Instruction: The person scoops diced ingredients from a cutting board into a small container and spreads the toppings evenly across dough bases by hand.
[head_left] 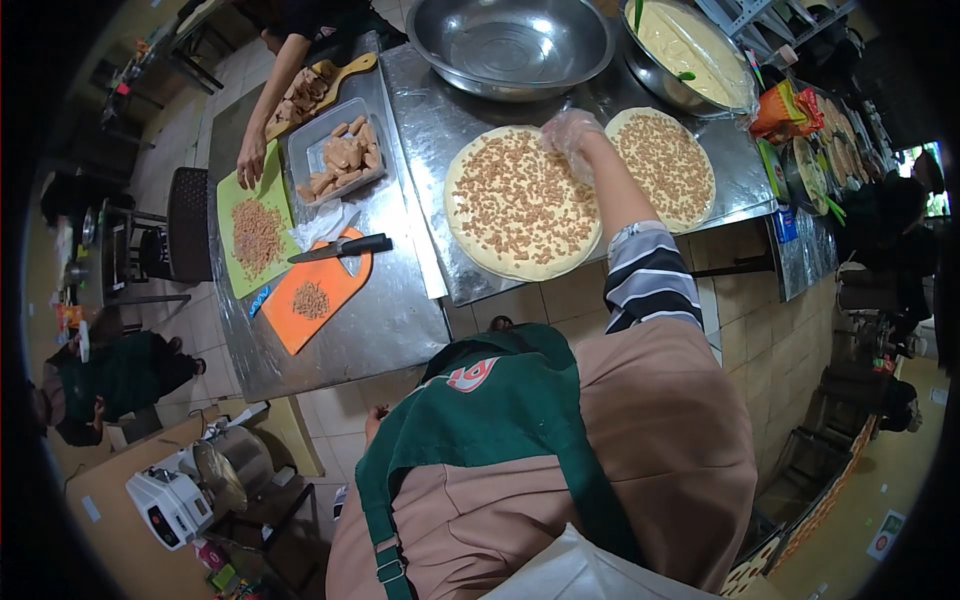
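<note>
My right hand [573, 137], in a clear plastic glove, is over the upper right edge of a round flat dough [522, 265] scattered with small brown diced pieces. Its fingers appear spread, though the loose glove blurs their outline. Beside it on the right lies a second dough round [661, 168] with the same kind of pieces on top. Low at my left side, only a small part of my left hand [375, 420] shows past the green apron; its fingers are mostly hidden.
Another person's hand [251, 160] reaches over a green cutting board [226, 205]. Nearby are an orange board [287, 329], a knife [352, 246] and a plastic tub [300, 160] of brown pieces. A big metal bowl [510, 50] and a film-covered bowl [690, 50] stand behind the doughs.
</note>
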